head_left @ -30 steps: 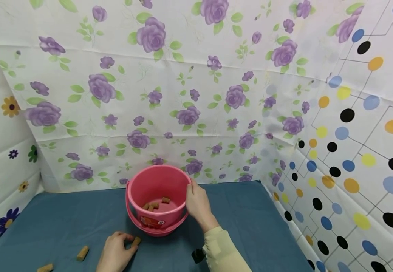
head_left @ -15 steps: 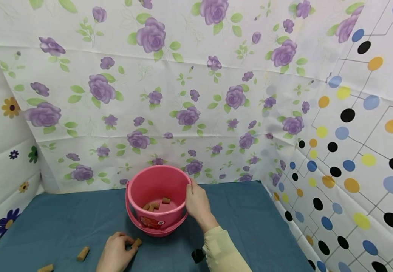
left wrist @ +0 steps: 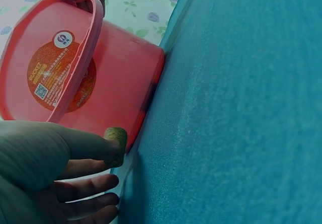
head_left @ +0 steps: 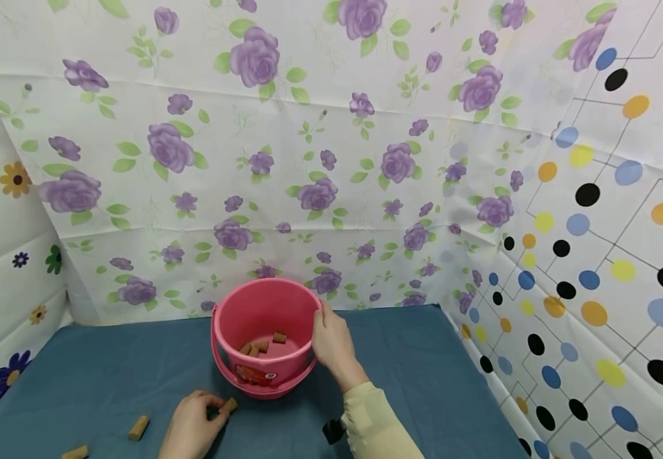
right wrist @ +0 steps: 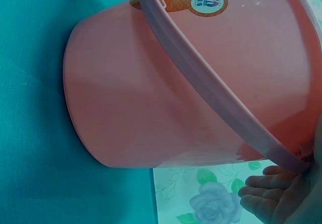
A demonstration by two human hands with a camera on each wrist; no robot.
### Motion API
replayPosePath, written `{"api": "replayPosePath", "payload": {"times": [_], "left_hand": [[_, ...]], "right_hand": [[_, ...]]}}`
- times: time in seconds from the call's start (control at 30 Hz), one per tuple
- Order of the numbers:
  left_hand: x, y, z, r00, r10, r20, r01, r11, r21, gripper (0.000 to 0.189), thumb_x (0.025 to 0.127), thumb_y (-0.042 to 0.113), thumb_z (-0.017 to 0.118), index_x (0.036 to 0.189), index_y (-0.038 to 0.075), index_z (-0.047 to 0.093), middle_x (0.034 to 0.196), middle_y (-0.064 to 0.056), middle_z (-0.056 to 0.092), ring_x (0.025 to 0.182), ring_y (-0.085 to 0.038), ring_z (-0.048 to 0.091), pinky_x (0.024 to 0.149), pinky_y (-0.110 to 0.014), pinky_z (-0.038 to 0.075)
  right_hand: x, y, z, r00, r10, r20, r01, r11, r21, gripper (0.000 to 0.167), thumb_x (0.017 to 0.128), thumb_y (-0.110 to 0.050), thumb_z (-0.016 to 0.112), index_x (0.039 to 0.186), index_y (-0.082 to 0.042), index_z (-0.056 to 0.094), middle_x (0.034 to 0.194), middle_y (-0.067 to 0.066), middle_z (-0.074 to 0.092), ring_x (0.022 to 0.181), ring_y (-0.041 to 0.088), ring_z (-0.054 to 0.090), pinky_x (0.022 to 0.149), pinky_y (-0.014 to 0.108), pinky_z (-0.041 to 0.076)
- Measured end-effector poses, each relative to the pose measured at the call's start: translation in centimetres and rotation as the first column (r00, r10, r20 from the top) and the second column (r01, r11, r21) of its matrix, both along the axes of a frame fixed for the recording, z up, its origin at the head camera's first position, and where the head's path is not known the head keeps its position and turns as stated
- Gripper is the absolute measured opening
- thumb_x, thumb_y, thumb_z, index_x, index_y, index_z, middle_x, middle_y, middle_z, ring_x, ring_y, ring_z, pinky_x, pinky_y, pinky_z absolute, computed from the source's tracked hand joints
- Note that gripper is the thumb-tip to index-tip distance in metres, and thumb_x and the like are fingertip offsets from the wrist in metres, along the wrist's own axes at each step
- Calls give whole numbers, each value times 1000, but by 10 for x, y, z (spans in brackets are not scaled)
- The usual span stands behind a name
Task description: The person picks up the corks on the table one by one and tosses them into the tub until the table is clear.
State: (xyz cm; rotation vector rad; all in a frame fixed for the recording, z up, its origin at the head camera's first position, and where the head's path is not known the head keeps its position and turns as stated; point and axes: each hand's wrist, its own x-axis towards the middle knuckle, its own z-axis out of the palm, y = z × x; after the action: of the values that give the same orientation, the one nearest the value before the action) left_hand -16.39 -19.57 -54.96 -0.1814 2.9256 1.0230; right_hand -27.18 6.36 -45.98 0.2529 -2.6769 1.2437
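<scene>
A pink bucket (head_left: pixel 259 376) stands upright on the blue cloth, its handle hanging down at the front. My right hand (head_left: pixel 334 347) grips its rim on the right side; fingers (right wrist: pixel 266 189) reach past the handle's end in the right wrist view. Left of the bucket, my left hand (head_left: pixel 190 424) pinches a cork (left wrist: pixel 116 146) between thumb and finger, low over the cloth. Several brown corks (head_left: pixel 279 338) lie inside the bucket. Two more, a near cork (head_left: pixel 138 428) and a farther-left cork (head_left: pixel 76 452), lie on the cloth left of my hand.
Blue cloth (head_left: pixel 412 376) covers the table. Behind it hangs a white sheet with purple flowers (head_left: pixel 285 159); a dotted sheet (head_left: pixel 607 287) closes off the right and another flowered sheet (head_left: pixel 4 274) the left. A black strap piece (head_left: pixel 333 431) sits by the right sleeve (head_left: pixel 374 421).
Hardly anything differs. My left hand, with the cork pinched in it, has shifted very slightly left; my right hand and the bucket hold their place.
</scene>
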Motion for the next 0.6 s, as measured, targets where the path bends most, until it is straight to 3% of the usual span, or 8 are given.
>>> {"api": "replayPosePath", "payload": {"times": [0.3,0.6], "left_hand": [[1,-1,1,999,39,-14,-39,999,18,16,91,15,84,96,0,79,95,-11,70,89,-32,70,82,-56,58],[2,-3,7,995,92,-23,-90,993,71,21,93,12,81,105,-6,78,88,-8,75,78,-21,71,68,-46,59]], "right_hand": [[1,0,0,1000,10,0,-10,1000,2,50,117,-26,39,160,-1,49,153,20,58,138,38,58,111,58,48],[1,1,0,1000,6,-7,-6,1000,4,50,117,-26,39,159,-3,50,151,19,60,135,38,61,110,58,50]]}}
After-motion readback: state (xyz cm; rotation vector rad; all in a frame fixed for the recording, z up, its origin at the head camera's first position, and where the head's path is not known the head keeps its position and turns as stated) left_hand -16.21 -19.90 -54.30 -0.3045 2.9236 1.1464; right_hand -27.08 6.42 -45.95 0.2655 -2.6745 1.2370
